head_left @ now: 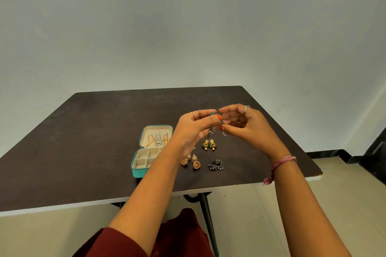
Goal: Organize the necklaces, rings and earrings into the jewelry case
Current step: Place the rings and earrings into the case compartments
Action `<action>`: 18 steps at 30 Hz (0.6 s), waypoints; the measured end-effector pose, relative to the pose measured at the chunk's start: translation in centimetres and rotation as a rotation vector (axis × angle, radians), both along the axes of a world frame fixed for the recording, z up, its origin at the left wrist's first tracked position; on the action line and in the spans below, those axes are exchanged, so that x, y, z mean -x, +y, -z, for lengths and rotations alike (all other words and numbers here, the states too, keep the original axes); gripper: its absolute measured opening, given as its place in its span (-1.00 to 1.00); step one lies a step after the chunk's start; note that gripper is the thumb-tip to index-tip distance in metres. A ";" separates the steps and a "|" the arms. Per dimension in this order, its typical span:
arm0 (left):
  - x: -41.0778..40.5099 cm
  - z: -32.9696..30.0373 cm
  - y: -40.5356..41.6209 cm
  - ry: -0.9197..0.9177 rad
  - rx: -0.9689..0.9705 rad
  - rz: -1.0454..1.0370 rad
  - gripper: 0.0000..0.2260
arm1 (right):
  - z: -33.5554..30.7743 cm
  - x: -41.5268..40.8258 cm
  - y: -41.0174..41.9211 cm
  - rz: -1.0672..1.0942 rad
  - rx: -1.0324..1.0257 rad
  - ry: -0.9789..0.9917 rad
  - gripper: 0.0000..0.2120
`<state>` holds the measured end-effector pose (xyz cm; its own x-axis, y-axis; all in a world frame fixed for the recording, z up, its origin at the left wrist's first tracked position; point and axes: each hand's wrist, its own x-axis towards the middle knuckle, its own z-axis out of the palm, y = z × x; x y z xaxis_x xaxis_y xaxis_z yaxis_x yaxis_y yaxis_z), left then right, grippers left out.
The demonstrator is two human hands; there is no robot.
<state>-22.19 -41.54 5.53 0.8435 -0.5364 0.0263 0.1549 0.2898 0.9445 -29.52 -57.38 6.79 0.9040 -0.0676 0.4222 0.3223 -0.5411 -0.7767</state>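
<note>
Matt dark wood-grain bench (87, 131) with a pale edge. Jewelry case (139, 170): smooth teal leather-like shell, cream cloth-like lining. Gold-toned metal earrings (191, 161) and dull blackened metal earrings (215, 165). Woven pink thread wristband (282, 162). Glossy floor tiles (344, 204).

Your jewelry case (139, 168) lies open on the table (83, 142), left of centre frame, necklaces (158, 139) in its lid. Right of it lie three earring pairs (208, 145). Your hands (193, 129) meet above them, centre frame.
</note>
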 end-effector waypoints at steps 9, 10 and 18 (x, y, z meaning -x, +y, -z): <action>-0.6 -1.6 1.0 -0.089 -0.200 0.136 -0.80 | -0.5 0.6 -0.1 0.034 0.145 -0.014 -0.75; -0.7 -1.7 1.1 -0.100 -0.236 0.137 -0.80 | -0.6 0.6 0.0 0.035 0.159 -0.020 -0.74; -1.2 -2.0 0.5 -0.139 -0.291 0.000 -0.79 | -1.1 0.6 0.7 0.034 0.266 0.005 -0.67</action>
<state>-20.97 -41.04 7.48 0.8427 -0.5382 -0.0134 0.0189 0.0047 0.9998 -30.07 -56.66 7.94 0.9052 0.0147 0.4247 0.2968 -0.7371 -0.6071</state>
